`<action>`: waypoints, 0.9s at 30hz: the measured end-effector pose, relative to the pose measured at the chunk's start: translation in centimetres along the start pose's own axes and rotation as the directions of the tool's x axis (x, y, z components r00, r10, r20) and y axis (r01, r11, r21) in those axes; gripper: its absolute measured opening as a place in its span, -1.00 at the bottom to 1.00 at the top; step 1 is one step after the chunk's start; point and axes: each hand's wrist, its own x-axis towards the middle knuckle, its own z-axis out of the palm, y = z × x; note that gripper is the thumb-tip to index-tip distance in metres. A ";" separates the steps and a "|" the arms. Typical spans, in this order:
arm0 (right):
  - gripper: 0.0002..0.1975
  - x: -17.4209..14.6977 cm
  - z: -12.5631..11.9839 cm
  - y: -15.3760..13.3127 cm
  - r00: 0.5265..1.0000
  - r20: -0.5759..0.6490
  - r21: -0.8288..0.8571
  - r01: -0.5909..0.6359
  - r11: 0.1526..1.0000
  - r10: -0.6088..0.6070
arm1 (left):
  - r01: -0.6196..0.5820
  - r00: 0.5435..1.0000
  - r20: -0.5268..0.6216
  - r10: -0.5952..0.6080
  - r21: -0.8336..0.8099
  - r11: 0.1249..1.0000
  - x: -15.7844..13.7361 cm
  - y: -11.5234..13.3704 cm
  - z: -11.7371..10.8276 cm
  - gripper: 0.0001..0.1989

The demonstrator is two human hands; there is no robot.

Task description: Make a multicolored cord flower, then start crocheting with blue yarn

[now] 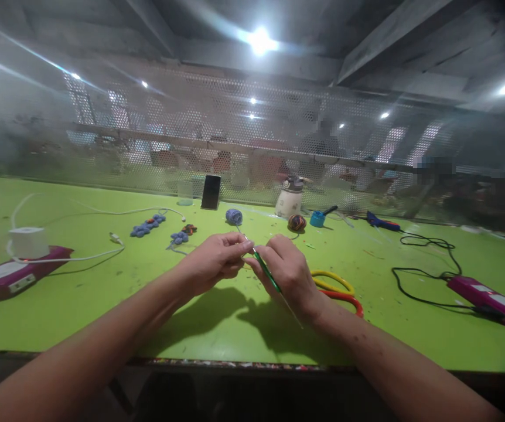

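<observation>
My right hand (285, 266) is closed around a crochet hook (266, 271) with a green handle, its thin metal end slanting up toward my left fingers. My left hand (221, 258) is closed in a pinch at the tip of the hook, touching blue-grey yarn. Whatever stitches lie between the fingertips are too small to make out. The yarn leads back to a blue-grey yarn ball (234, 217) just beyond my hands. Partly hidden behind my right wrist lie yellow and red looped handles (338, 282), like those of scissors.
Blue crocheted pieces (147, 225) lie left of centre. A phone (211, 192), a pale jug (289, 198), a multicoloured yarn ball (297, 223) and a blue tape roll (317, 219) stand farther back. A glue gun (382, 223) and purple power strips (490, 299) with cords flank the green table (116, 316).
</observation>
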 end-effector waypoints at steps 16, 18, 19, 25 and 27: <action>-0.61 -0.2 0.8 0.7 0.999 0.032 0.224 -0.032 0.974 0.025 | -0.025 0.999 -0.033 0.029 0.124 0.992 -0.1 0.1 -0.3 -0.73; -0.55 -0.1 0.8 0.8 0.999 0.037 0.262 -0.009 0.965 0.000 | -0.015 1.000 -0.010 0.016 0.148 0.989 -0.1 0.1 -0.3 -0.73; -0.53 0.0 0.8 0.9 0.999 0.038 0.280 0.002 0.960 -0.014 | -0.006 1.000 -0.002 0.006 0.162 0.987 -0.1 0.0 -0.2 -0.73; -0.55 0.3 1.0 1.3 0.995 0.094 0.342 -0.017 0.940 -0.016 | 0.054 0.998 0.012 -0.057 0.191 0.980 0.0 -0.4 0.1 -0.74; -0.58 0.2 1.0 1.3 0.992 0.121 0.339 -0.065 0.939 0.026 | 0.060 0.998 -0.005 -0.060 0.188 0.980 0.0 -0.4 0.2 -0.74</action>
